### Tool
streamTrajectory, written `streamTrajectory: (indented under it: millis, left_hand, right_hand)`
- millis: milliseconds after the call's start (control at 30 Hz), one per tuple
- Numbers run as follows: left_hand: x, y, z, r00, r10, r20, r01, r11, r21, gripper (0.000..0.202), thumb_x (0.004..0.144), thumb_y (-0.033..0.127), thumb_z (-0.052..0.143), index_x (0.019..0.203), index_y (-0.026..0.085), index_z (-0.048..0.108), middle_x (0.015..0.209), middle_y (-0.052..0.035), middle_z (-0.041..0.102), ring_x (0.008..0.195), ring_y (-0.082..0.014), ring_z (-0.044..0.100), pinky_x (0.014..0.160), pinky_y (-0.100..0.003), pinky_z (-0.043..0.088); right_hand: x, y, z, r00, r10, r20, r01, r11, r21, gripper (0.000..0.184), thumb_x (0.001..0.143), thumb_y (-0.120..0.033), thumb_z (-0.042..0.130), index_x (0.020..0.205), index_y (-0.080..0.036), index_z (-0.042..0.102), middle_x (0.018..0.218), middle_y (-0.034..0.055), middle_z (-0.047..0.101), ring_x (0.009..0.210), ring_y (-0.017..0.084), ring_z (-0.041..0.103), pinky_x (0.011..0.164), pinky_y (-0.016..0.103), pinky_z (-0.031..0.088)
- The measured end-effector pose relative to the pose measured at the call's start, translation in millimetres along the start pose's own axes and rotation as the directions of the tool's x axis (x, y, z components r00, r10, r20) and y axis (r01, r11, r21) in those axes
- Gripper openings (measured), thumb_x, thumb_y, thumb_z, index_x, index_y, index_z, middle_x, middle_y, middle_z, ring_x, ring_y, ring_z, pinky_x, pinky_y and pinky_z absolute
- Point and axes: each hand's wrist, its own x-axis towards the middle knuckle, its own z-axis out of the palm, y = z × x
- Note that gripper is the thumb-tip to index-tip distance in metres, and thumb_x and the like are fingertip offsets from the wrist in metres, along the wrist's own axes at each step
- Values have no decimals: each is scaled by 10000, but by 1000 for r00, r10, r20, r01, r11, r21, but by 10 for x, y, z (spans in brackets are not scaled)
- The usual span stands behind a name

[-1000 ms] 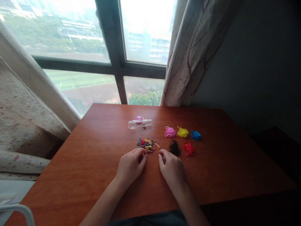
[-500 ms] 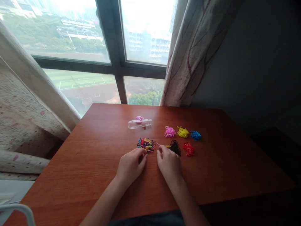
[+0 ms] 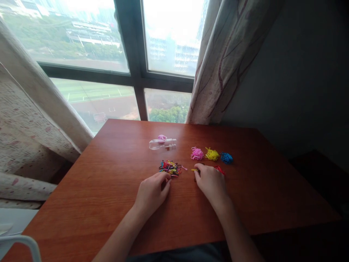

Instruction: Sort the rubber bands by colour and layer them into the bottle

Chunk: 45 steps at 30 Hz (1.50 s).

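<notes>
A mixed heap of coloured rubber bands (image 3: 170, 167) lies mid-table. To its right sit sorted piles: pink (image 3: 196, 153), yellow (image 3: 212, 154), blue (image 3: 226, 158), and red (image 3: 219, 170), partly hidden. My left hand (image 3: 152, 193) rests curled just below the mixed heap, fingertips pressed together at its edge. My right hand (image 3: 211, 183) covers the black pile, fingers pinched on a yellow band (image 3: 194, 170) at its left.
A clear plastic bottle (image 3: 162, 144) lies on its side with a pink cap (image 3: 161, 137) behind it. The wooden table (image 3: 109, 189) stands against a window with curtains (image 3: 226, 62) on both sides. A white chair rail (image 3: 19, 242) shows at bottom left.
My right hand slid right from beside the mixed heap to over the black pile, dragging a yellow band along. A stray pink band lies off the heap's right edge. The left hand stayed put.
</notes>
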Motion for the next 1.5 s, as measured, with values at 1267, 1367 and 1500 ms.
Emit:
streamTrajectory:
  millis: [1267,1367,1500]
  left_hand:
    - [-5,9,3,1000,-7,2,7,1000,1,112,871,230,525,885,236,636,844,3,701,737,-156,638,650,-253,410]
    - [-8,4,6,1000,2,-10,-2,1000,-2,122,873,234,523,891,235,643,833,0,702,728,-155,633,646,-255,409]
    - [-2,8,0,1000,8,-7,-8,1000,0,131,885,249,512,893,233,641,830,-7,701,725,-155,633,639,-251,408]
  right_hand:
    - [637,982,-17,963,138,-232,43,770,636,376,802,-457,571,899,-133,736,606,18,586,554,136,493,525,236,357]
    - [328,654,5,963,120,-241,74,741,667,360,831,-452,548,889,-146,728,590,6,570,537,137,488,514,235,364]
    - [-103,221,184,983,10,-185,122,718,686,306,861,-389,511,871,-165,721,656,27,641,591,156,560,558,236,413]
